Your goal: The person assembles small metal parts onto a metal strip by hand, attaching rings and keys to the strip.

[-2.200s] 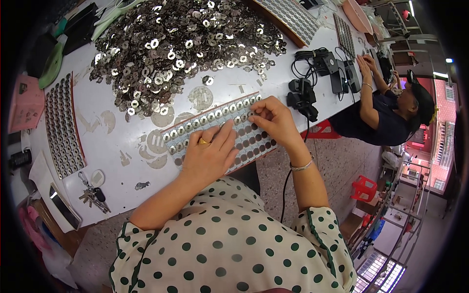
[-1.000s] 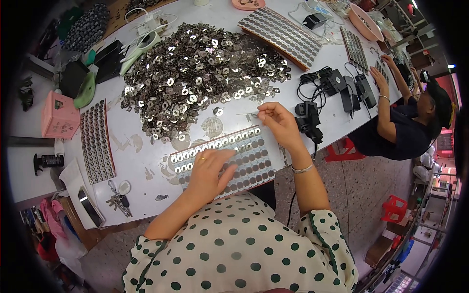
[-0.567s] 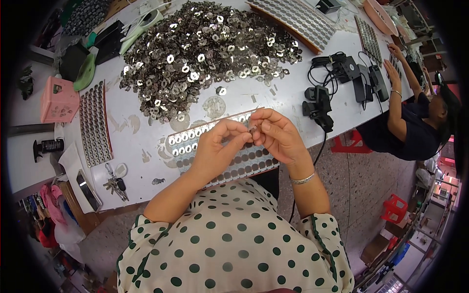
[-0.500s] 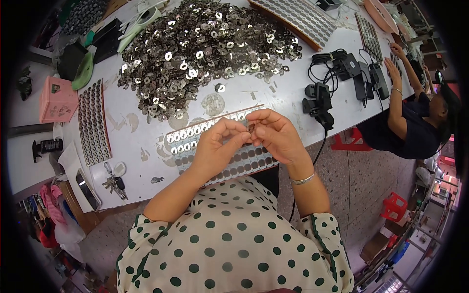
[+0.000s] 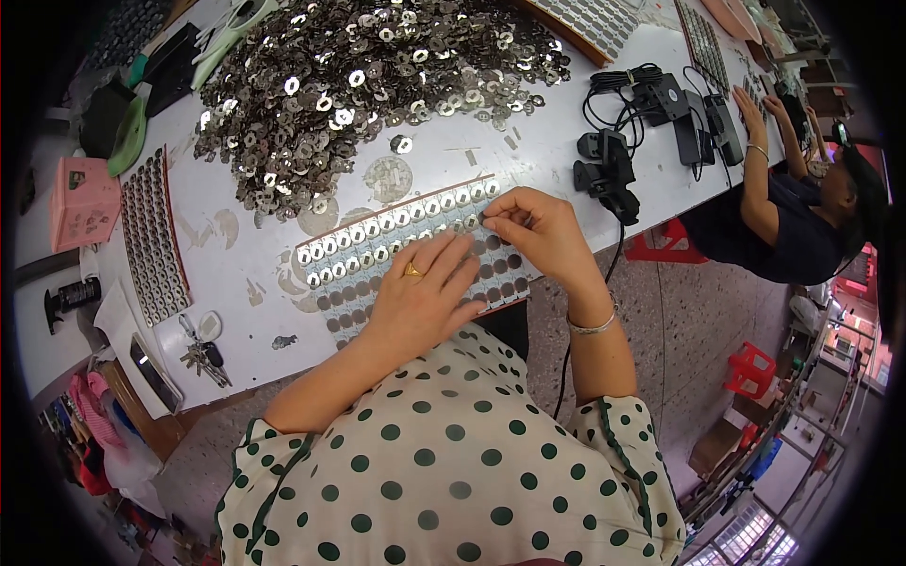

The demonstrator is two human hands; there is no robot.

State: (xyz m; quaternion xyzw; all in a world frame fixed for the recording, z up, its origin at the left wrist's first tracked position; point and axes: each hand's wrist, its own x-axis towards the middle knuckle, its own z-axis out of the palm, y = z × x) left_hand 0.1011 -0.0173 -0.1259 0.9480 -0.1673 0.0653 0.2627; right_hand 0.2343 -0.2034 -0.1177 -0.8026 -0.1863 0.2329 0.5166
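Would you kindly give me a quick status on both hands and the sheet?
Left hand flat on the sheet of round pads. Right hand pinching a small part at its far edge. Washer pile beyond, clear of hands.

a flat sheet [image 5: 377, 250] studded with rows of small metal washers is laid slantwise at frame centre.

I see a long white worktable [image 5: 236, 245] running across a speckled grey stone floor [image 5: 679, 311]. Two red plastic stools [image 5: 750, 363] stand on that floor, one tucked by the table edge. At the far right, metal shelving [image 5: 802, 415] lines the room, and daylight comes through a barred window [image 5: 755, 538] low in the corner.
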